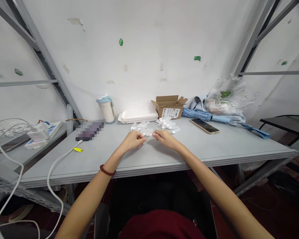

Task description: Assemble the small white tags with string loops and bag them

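Close together above the front half of the table are my two hands. My left hand is closed, thumb and fingers pinched; whatever lies between them is too small to make out. My right hand pinches a small white-capped piece, which points toward my left fingertips. Right behind the fingers lies a loose heap of small clear plastic bottles with white caps. Several more clear bottles lie just beyond my left hand.
At the back stand an open cardboard box, a stack of white envelopes and a tumbler. A phone and a folded blue umbrella lie right. A dark phone with a white cable lies left.
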Motion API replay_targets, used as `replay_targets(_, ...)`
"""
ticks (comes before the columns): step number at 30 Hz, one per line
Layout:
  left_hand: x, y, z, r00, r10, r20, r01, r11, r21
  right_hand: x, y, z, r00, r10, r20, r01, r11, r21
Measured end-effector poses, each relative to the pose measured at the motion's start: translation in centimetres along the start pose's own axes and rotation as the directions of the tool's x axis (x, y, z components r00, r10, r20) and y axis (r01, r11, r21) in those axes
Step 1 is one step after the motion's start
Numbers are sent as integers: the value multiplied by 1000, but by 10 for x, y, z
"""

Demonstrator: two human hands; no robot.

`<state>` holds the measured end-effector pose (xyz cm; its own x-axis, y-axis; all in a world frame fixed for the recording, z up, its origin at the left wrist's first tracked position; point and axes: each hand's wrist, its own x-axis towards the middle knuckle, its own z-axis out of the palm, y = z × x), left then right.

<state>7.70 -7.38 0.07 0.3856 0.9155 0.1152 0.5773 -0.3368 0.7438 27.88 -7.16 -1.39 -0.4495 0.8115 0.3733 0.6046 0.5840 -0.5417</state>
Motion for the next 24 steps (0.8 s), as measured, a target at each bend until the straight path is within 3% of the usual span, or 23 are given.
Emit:
replay_targets(5,2,-4,1,996,-71,-50,73,996,44,0,0,0,999,18,-44,-18,1000,-10)
replay_targets(8,4,-8,0,995,-101,-11,100,995,-17,0,-1,-1,998,6,-57,-6,1000,-1)
replay_targets(11,5,-9,0,997,-66,34,70,989,-128,0,-2,-2,998,7,-65,-6,1000,10)
replay_targets(15,4,-7,-1,1000,-3,5,4,977,-213,0,-3,-2,998,9,-69,-8,1000,18)
replay_targets(24,1,0,-3,998,52,-45,-60,980,-189,-2,-6,-2,999,-12,-39,14,997,71)
